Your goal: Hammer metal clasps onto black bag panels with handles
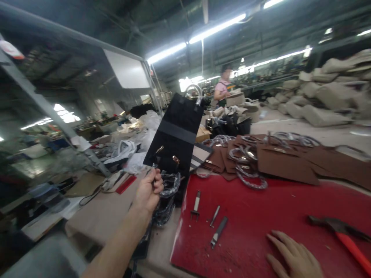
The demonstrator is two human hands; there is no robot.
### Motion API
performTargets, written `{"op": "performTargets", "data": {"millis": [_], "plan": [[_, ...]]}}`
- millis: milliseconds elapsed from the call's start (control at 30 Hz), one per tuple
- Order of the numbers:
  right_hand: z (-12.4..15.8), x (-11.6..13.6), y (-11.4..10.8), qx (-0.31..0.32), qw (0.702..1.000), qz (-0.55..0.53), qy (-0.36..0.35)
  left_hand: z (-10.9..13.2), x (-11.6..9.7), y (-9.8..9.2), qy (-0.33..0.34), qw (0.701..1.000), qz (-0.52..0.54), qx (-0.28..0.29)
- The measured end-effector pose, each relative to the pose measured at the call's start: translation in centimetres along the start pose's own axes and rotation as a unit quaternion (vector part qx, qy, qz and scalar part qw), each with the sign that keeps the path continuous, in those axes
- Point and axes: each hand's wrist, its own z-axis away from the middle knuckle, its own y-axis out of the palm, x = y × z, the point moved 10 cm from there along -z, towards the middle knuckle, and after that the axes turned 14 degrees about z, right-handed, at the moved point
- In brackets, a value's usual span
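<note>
Head view: black bag point(176, 131) aloft in closed left hand point(149, 191); right hand point(295, 256) flat, empty.

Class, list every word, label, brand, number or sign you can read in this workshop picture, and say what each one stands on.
No text here can be read.
White board overhead: blank.
Paper sheet on the slanted metal post: too blurred to read.
Black bag panel in the left hand: no brand visible.
Hammer and red mat: no legible markings.
</note>
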Motion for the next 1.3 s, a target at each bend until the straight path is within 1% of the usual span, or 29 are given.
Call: {"op": "performTargets", "data": {"millis": [33,100,167,233,300,333,367,400,467,533,633,700,800,933,1033,1100,1167,1300], "plan": [[0.0,0.3,-1.2,0.009,0.999,-0.036,0.02,2.1,3.5,1.1,-0.044,0.997,0.059,-0.003],[0.5,0.0,-3.8,0.006,0.99,-0.108,0.088,6.4,10.6,2.8,-0.121,0.985,0.124,-0.014],[1.6,-0.7,-6.4,-0.021,0.978,-0.144,0.147,11.0,17.9,3.2,-0.194,0.968,0.151,-0.043],[3.1,-1.6,-8.4,-0.033,0.969,-0.16,0.183,15.6,24.7,2.2,-0.259,0.952,0.135,-0.091],[4.7,-2.1,-9.8,-0.028,0.967,-0.161,0.196,19.8,30.3,0.3,-0.321,0.935,0.07,-0.131],[5.4,-2.3,-10.3,-0.022,0.967,-0.158,0.197,21.5,32.5,-0.5,-0.352,0.926,0.029,-0.135],[6.0,-2.4,-10.7,-0.016,0.969,-0.152,0.196,22.8,34.2,-1.3,-0.374,0.918,-0.009,-0.129],[6.5,-2.5,-11.1,-0.01,0.97,-0.144,0.194,23.6,35.3,-1.9,-0.388,0.914,-0.039,-0.114],[7.1,-2.7,-11.6,-0.007,0.974,-0.128,0.188,24.0,36.1,-2.5,-0.392,0.913,-0.078,-0.076],[7.0,-2.6,-11.9,-0.006,0.977,-0.114,0.178,23.7,35.8,-2.8,-0.388,0.914,-0.103,-0.049],[5.9,-2.0,-11.8,0.0,0.984,-0.096,0.15,23.4,35.0,-3.4,-0.39,0.911,-0.134,-0.025],[5.0,-1.4,-11.4,0.012,0.987,-0.091,0.129,23.5,34.6,-3.8,-0.386,0.911,-0.147,-0.013],[4.1,-0.3,-10.4,0.037,0.99,-0.088,0.1,24.5,34.6,-4.7,-0.392,0.907,-0.152,-0.001],[4.3,1.1,-9.3,0.075,0.992,-0.053,0.082,25.6,35.6,-6.3,-0.404,0.902,-0.154,0.014],[4.6,1.2,-8.7,0.082,0.993,-0.027,0.085,25.2,36.7,-7.3,-0.399,0.901,-0.168,0.015],[4.4,0.8,-8.4,0.077,0.993,-0.02,0.091,24.5,37.4,-7.0,-0.396,0.901,-0.174,0.033],[3.9,0.3,-8.4,0.069,0.993,-0.02,0.097,24.1,37.7,-6.1,-0.399,0.898,-0.176,0.053],[3.4,-0.1,-8.4,0.08,0.992,-0.024,0.097,24.0,36.8,-4.9,-0.403,0.894,-0.183,0.063]]}}
